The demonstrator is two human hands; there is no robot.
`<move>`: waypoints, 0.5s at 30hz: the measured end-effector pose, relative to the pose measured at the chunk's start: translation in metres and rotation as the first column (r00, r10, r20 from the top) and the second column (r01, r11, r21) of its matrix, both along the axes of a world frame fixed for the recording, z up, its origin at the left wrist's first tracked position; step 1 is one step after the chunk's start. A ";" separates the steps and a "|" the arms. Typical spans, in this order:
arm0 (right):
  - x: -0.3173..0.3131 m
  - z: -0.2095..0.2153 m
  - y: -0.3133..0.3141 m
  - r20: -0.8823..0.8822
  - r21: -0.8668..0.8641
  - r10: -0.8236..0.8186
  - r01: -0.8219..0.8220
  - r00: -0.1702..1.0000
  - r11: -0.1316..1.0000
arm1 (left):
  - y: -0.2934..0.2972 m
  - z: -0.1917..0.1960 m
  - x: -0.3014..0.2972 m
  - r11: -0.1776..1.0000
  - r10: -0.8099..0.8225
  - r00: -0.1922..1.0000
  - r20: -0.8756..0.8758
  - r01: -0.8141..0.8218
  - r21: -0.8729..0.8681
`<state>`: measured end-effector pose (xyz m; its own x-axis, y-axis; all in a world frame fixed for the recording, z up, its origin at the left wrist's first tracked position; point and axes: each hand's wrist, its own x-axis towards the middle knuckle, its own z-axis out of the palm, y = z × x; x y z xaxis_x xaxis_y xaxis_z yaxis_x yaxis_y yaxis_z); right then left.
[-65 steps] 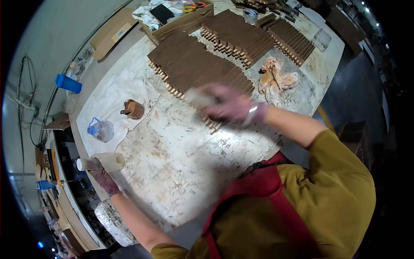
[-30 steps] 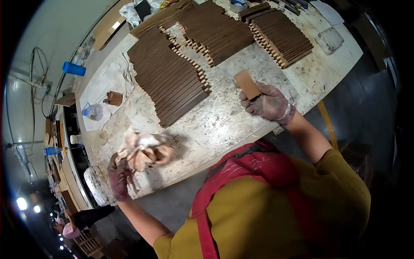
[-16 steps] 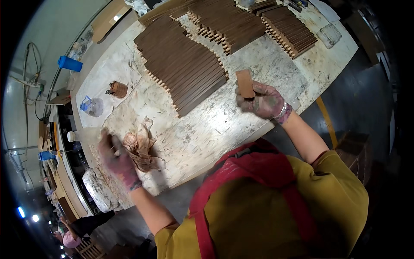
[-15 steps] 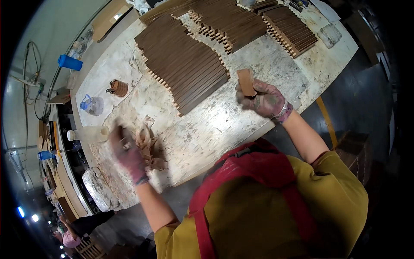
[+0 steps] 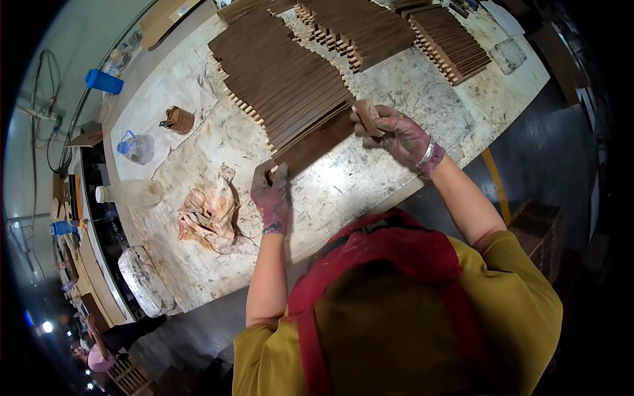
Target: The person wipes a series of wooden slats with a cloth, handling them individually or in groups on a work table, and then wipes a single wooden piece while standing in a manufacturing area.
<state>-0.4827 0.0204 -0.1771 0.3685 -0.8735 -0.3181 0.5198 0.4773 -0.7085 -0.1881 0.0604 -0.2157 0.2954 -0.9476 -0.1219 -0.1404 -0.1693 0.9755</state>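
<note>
A row of dark brown wooden slats (image 5: 277,79) with pale tenon ends lies on the worktable. The nearest slat (image 5: 317,150) stands slightly apart from the row, its broad face showing. My left hand (image 5: 271,195), in a stained purple glove, is closed on this slat's left end, by the pale tenon. At the slat's other end is my right hand (image 5: 403,140), gloved alike. Its fingers grip a small flat brown pad (image 5: 366,117), perhaps sandpaper; I cannot tell whether this hand also touches the slat.
A crumpled stained rag (image 5: 210,211) lies left of my left hand. Beyond it are a plastic bottle (image 5: 135,193), a blue-handled jug (image 5: 137,146) and a small brown pot (image 5: 178,119). More slats (image 5: 363,30) lie at the back. A wrapped block (image 5: 146,280) sits at the left edge.
My left hand has moved right from over the rag to the slat's end and closed on it. The nearest slat has come away from the row. My right hand has shifted slightly left, still holding the pad.
</note>
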 end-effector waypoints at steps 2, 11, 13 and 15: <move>-0.004 0.005 0.005 -0.015 -0.028 0.056 -0.056 0.998 0.998 | 0.014 0.001 -0.002 0.998 0.002 0.995 -0.096 0.005 0.068; -0.054 -0.019 0.022 -0.329 0.060 -0.020 0.042 0.944 0.997 | 0.023 0.033 -0.011 0.938 -0.161 0.587 0.794 0.342 -0.063; -0.046 -0.014 0.019 -0.314 0.079 0.031 -0.006 0.949 0.997 | 0.017 0.034 -0.022 0.921 -0.162 0.481 0.862 0.387 -0.042; -0.037 -0.014 0.018 -0.326 0.074 -0.015 0.042 0.945 0.996 | 0.013 0.020 -0.025 0.920 -0.188 0.379 0.906 0.391 0.027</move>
